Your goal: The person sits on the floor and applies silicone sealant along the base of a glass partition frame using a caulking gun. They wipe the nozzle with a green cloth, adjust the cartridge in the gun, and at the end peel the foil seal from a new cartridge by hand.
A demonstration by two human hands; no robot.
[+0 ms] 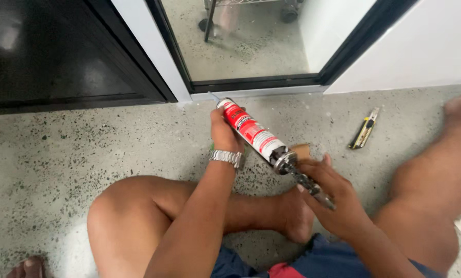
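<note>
Both hands are on the caulking gun (264, 144) in the head view. I see my left hand (224, 135) wrapped around the red-and-white cartridge near its front, and my right hand (329, 191) closed on the handle end, though the trigger grip is partly hidden, so I can't be sure. Its long axis runs from lower right up to the upper left, nozzle (213, 96) close to the door frame's bottom rail (261, 91). A yellow utility knife (365, 128) lies on the concrete floor (86, 149), well apart to the right.

Speckled concrete floor (86, 149), black-framed glass door (251, 46)
</note>
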